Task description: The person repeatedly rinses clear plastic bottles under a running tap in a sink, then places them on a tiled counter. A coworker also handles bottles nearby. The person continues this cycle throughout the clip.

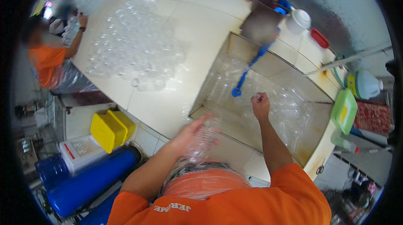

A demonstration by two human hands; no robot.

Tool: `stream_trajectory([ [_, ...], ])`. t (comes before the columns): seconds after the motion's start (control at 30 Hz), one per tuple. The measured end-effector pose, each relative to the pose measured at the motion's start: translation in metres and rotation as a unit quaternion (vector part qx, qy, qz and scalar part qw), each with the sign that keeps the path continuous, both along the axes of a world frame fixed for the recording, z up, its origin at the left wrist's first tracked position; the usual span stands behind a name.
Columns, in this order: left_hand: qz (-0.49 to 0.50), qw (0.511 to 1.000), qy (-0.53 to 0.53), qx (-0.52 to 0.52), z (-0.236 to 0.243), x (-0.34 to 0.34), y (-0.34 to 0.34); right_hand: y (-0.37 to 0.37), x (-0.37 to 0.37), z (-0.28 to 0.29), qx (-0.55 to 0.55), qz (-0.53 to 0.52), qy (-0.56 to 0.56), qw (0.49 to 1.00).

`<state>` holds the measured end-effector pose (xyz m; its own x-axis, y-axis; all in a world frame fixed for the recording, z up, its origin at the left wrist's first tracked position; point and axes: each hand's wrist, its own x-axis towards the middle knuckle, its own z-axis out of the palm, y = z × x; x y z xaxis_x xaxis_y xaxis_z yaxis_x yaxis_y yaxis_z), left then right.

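Note:
My left hand point(191, 135) is wrapped round a clear ribbed plastic bottle point(202, 144), close to my waist at the near edge of the sink. Over the tiled sink point(235, 129), my right hand point(261, 106) is closed, fingers curled inward; what it holds, if anything, is too small to make out. Below and around that hand, many clear plastic bottles point(289, 114) lie in the sink. A long blue tool with a round end point(251, 66) reaches over the sink, left of my right hand.
Many clear bottles point(136, 40) cover the white tiled counter point(193, 19) at left. A brown bucket point(260, 19), white tub point(299, 20) and red dish point(320, 38) stand behind the sink. A green tray point(344, 109) and jug point(365, 84) sit right. Another person point(50, 59) works far left.

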<state>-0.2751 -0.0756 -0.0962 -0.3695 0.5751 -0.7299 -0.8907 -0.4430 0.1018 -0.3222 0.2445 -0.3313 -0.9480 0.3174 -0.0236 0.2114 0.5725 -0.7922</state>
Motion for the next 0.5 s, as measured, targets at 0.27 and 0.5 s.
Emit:
stream_trajectory([
  [0.27,-0.047,0.467,0.634,-0.614,0.058,-0.087,-0.04,0.117,-0.06,0.124,0.19,-0.068,0.134,0.97],
  [0.5,-0.177,0.127,0.54,-0.813,0.05,-0.105,-0.047,0.115,-0.048,0.249,-0.058,-0.09,0.259,0.96],
])
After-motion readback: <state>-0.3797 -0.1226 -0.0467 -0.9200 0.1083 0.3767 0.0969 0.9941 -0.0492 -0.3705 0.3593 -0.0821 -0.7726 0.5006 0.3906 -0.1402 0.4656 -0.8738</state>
